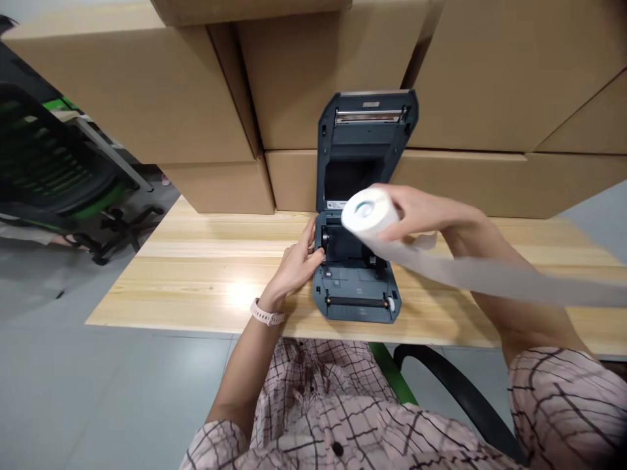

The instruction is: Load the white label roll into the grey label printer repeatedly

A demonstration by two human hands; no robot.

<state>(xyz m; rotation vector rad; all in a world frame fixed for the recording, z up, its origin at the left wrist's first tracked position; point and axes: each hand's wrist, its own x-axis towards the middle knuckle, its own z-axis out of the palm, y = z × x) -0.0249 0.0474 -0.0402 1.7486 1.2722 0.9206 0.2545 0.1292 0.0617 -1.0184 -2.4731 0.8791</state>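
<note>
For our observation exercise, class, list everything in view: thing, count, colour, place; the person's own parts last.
Printer: 1, dark grey, on table, lid raised
Paper roll: 1, white, in right hand, above printer
Loose strip: 1, whitish, trailing from roll to right edge
Table: 1, light wood, under printer
Cardboard boxes: several, brown, stacked behind printer
Far chair: 1, black and green, left; things around it too blurred to list
Near chair: 1, black and green, below table's front edge
Floor: 1, grey, lower left
Wristband: 1, pale pink, left wrist
Checked shirt: 1, pinkish, bottom
Left hand: 1, bare, at printer's left edge
Right hand: 1, bare, gripping roll
</note>
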